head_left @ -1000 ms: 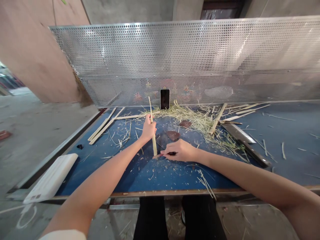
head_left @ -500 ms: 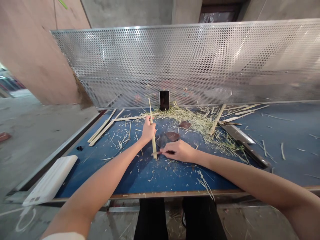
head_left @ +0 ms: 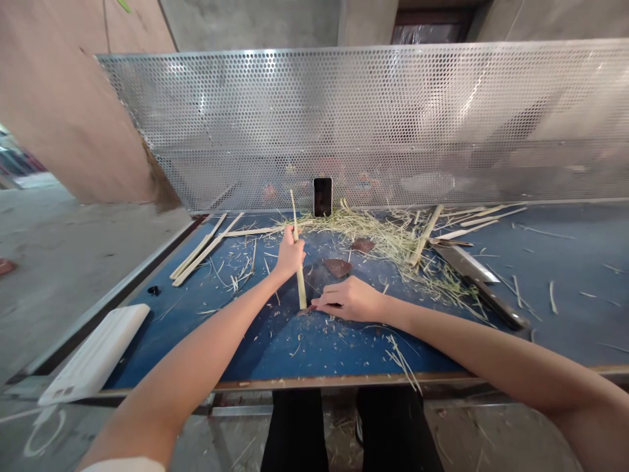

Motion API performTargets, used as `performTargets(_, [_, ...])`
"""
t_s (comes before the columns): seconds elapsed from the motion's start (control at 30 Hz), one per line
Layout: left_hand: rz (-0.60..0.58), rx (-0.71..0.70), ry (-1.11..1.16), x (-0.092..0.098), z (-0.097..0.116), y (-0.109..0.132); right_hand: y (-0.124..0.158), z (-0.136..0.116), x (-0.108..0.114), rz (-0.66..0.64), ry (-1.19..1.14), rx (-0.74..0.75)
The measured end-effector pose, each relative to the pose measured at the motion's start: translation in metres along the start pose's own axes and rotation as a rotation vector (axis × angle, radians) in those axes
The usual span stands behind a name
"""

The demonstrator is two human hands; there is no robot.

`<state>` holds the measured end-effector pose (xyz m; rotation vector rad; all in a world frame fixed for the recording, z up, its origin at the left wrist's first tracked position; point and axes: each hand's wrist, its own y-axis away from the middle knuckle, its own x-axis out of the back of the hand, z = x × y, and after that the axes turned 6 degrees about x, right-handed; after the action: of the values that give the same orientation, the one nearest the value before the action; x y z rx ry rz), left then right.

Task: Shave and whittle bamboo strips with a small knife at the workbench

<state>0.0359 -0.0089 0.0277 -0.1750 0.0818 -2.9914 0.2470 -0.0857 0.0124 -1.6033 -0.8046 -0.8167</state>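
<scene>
My left hand (head_left: 291, 254) is closed around the middle of a pale bamboo strip (head_left: 301, 285), which stands nearly upright in the view with its lower end by the blue tabletop (head_left: 265, 351). At that lower end my right hand (head_left: 350, 299) is closed on a small knife (head_left: 308, 309). Only a bit of its thin blade shows, beside the strip's end; most of the handle is hidden under my fingers. Two dark brown flat pieces (head_left: 338, 267) lie just beyond my right hand. Fine shavings are scattered around both hands.
A heap of shavings (head_left: 373, 226) stretches along the back, below a perforated metal screen (head_left: 295, 118). A phone (head_left: 323, 196) leans there. Cut strips (head_left: 204, 252) lie at left, near a white power bank (head_left: 95, 354). A large cleaver (head_left: 472, 275) rests at right.
My right hand and the small knife have shifted slightly down, and the blade has tilted at the strip's lower end. My left hand keeps its hold on the bamboo strip.
</scene>
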Motion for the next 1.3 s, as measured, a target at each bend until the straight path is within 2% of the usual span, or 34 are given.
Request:
performTargets(0.2, [-0.035,-0.036,-0.008,0.008,-0.009,-0.004,0.000,0.005,0.005,0.052,-0.044,-0.046])
performTargets(0.37, [-0.111,0.005,-0.007,0.020,-0.014,-0.001,0.010,0.031,0.026,0.140,0.114,-0.385])
performTargets(0.47, [-0.166,0.021,0.037,0.022,-0.012,0.004,0.020,0.053,0.041,0.121,0.258,-0.612])
performTargets(0.53, [-0.211,0.031,0.076,0.021,-0.011,0.007,0.027,0.066,0.047,0.080,0.349,-0.703])
performTargets(0.67, [-0.324,0.058,0.083,0.019,-0.006,0.011,0.026,0.078,0.046,-0.014,0.451,-0.680])
performTargets(0.77, [-0.319,0.107,0.026,0.019,-0.002,0.013,0.009,0.078,0.037,-0.068,0.337,-0.636])
performTargets(0.93, [-0.320,0.134,-0.011,0.020,0.000,0.013,-0.015,0.073,0.024,-0.064,0.234,-0.684])
performTargets(1.17, [-0.415,0.021,0.022,0.019,-0.006,0.012,-0.002,0.059,0.016,-0.071,0.178,-0.704])
performTargets(1.3, [-0.391,0.025,0.089,0.016,-0.007,0.013,0.001,0.063,0.014,-0.008,0.146,-0.652])
